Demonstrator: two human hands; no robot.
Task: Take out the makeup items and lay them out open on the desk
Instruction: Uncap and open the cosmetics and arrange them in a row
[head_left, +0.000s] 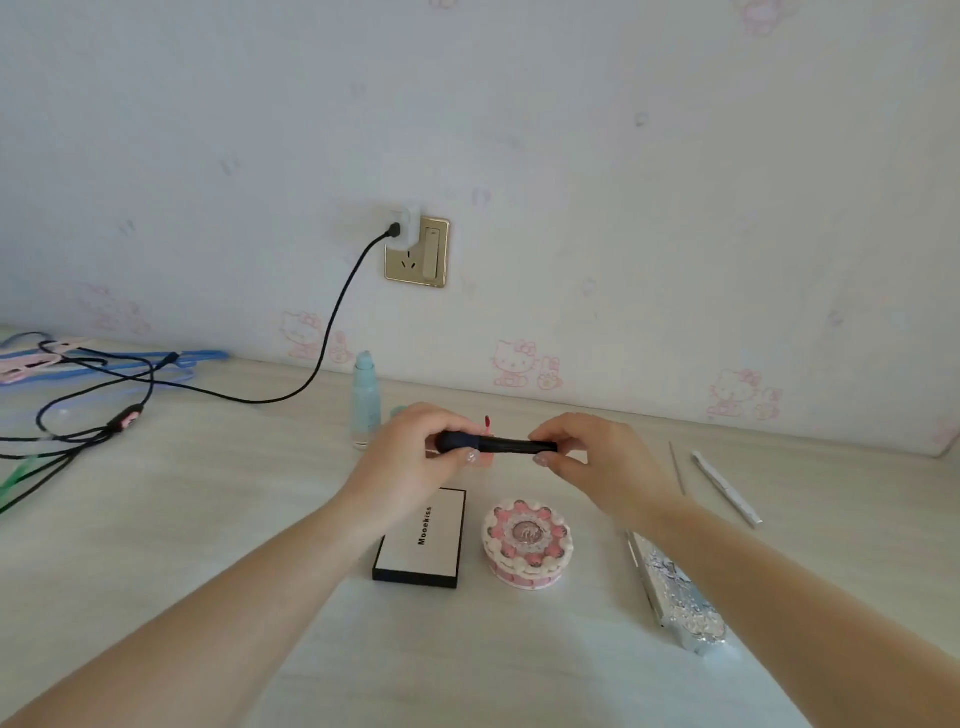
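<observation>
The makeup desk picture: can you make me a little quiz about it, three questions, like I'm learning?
1. True or false: both hands hold the black tube above the desk.
2. Which lies nearer the left hand: A) the Mooekiss box, B) the silver case?
3. Fill in: the cake-shaped compact is pink and ____.

Key: 1 true, the right hand grips the other end. 2 A. 3 white.

A pale wood-grain desk (208, 519) is carrying a white palette box (423, 540) (lettered "Mooekiss"), a cake-shaped compact (527, 548), a silver case (670, 592), a mint bottle (363, 400) and black cables (93, 415).
</observation>
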